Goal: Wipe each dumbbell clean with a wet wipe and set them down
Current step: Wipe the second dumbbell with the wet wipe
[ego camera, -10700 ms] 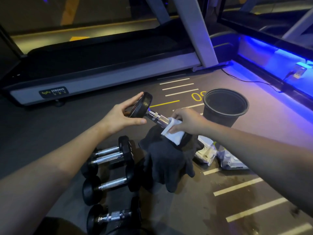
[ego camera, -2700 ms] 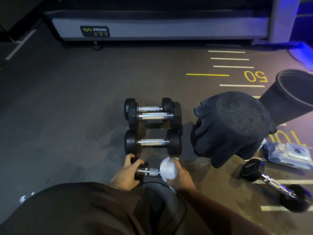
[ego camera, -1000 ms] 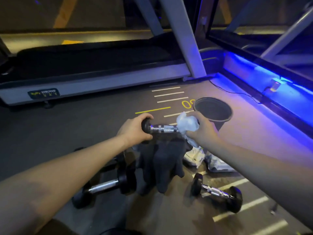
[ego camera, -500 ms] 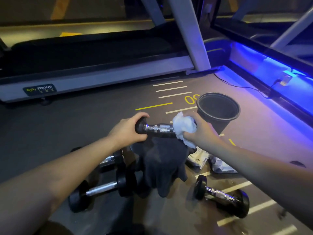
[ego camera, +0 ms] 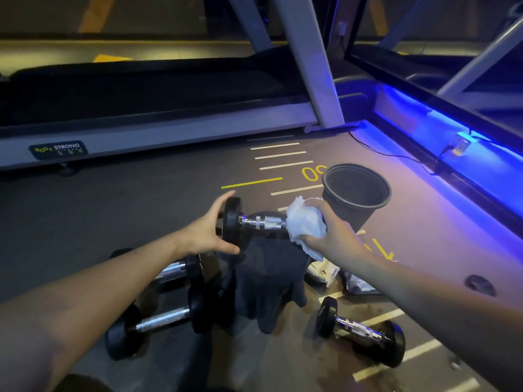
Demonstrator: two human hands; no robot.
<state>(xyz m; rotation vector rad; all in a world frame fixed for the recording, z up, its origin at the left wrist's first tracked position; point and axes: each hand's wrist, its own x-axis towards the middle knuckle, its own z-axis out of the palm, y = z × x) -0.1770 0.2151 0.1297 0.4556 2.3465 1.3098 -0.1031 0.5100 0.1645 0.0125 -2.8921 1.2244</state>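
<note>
I hold a small dumbbell (ego camera: 263, 222), black heads and a chrome handle, level in the air above a dark cloth. My left hand (ego camera: 205, 232) cups the outer face of its left head, fingers spread, thumb under the rim. My right hand (ego camera: 335, 236) presses a crumpled white wet wipe (ego camera: 304, 222) around the right head, which is hidden inside the wipe. One dumbbell (ego camera: 359, 329) lies on the floor at the lower right. Two others lie at the lower left, one nearer (ego camera: 161, 321) and one farther (ego camera: 177, 270), partly behind my left forearm.
A dark cloth or glove (ego camera: 268, 281) hangs below the held dumbbell. A black bucket (ego camera: 339, 199) stands just behind my right hand. Wipe packets (ego camera: 325, 271) lie on the floor beside it. A treadmill (ego camera: 158, 131) runs across the back, and a blue-lit ledge with a cable (ego camera: 396, 157) along the right.
My left hand has loosened from a full grip over the left head to an open cupping hold, so the black head now shows. The right hand and wipe stay on the right head.
</note>
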